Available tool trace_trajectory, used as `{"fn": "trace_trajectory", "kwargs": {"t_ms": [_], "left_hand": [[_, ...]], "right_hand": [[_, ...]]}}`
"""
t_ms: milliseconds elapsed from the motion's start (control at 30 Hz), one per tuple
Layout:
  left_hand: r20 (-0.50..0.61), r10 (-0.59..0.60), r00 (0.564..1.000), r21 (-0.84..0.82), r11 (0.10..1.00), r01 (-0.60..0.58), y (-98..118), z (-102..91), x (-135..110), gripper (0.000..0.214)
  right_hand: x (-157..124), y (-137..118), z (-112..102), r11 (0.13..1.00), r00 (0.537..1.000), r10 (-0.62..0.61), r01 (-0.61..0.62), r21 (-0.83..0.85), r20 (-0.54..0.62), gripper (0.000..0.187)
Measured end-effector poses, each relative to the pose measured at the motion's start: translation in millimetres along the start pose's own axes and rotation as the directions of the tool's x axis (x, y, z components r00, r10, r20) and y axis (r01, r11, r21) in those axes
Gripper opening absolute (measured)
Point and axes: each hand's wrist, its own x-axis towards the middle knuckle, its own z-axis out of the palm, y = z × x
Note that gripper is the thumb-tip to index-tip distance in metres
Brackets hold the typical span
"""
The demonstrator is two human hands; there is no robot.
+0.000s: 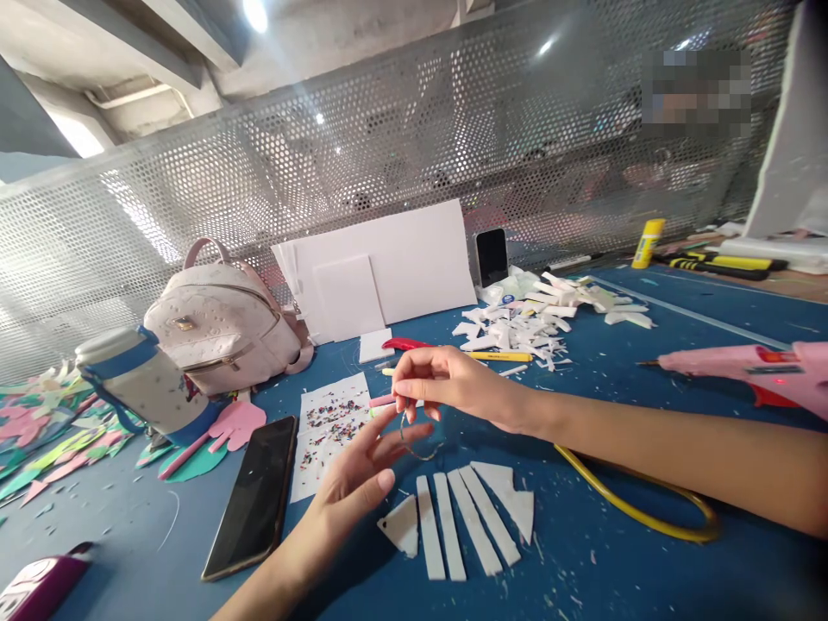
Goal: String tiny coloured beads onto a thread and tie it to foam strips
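Observation:
My right hand (446, 384) comes in from the right, its thumb and fingers pinched on a thin greyish string (420, 454). The string hangs in a loose curve past the fingertips of my left hand (355, 479). That left hand has its fingers stretched apart, thumb up; whether it touches the string I cannot tell. Below the hands lie several white foam strips (475, 522) and a white foam piece with a small hole (401, 523). Left of them, a white paper sheet (310, 466) bears many tiny coloured beads. A pink stick (381, 401) is partly hidden behind my right fingers.
A black phone (252, 496), a bottle (146, 388) and a pale backpack (216, 323) stand or lie left. White foam scraps (517, 323) are heaped behind. A pink glue gun (750, 366) lies right, above a yellow cable (608, 496). White boards (420, 259) lean against the mesh.

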Motion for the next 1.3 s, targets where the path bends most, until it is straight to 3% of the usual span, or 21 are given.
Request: {"fn": "trace_trajectory", "kwargs": {"t_ms": [133, 267, 533, 833, 1000, 1300], "left_hand": [[0.039, -0.039, 0.998, 0.102, 0.994, 0.035, -0.8, -1.6, -1.2, 0.048], [-0.110, -0.068, 0.992, 0.303, 0.948, 0.099, 0.3, -9.9, 0.7, 0.023], [-0.270, -0.054, 0.961, 0.164, 0.981, 0.102, 0.1, -20.5, 6.0, 0.027], [-0.434, 0.002, 0.901, 0.116, 0.992, 0.054, 3.3, -30.0, 7.9, 0.029], [-0.442, 0.063, 0.895, 0.118, 0.993, -0.012, 3.7, -44.1, 10.4, 0.025], [-0.460, 0.140, 0.877, 0.276, 0.961, -0.009, 9.5, -54.3, 9.2, 0.028]], "right_hand": [[1.2, -11.3, -7.3, 1.000, 0.999, 0.000, 0.001, 0.016, -0.047, 0.012], [4.0, -15.4, -19.8, 0.999, 0.993, -0.028, 0.025, -0.028, -0.112, 0.012], [8.0, -23.8, -34.8, 0.999, 0.978, -0.012, 0.003, -0.039, -0.210, 0.016], [15.3, -12.0, -54.8, 0.996, 0.957, -0.014, -0.012, -0.089, -0.288, 0.018], [16.8, -8.1, -59.3, 0.993, 0.959, -0.020, -0.014, -0.116, -0.284, 0.020], [14.5, -10.5, -63.3, 0.983, 0.965, -0.011, -0.037, -0.178, -0.261, 0.027]]}}
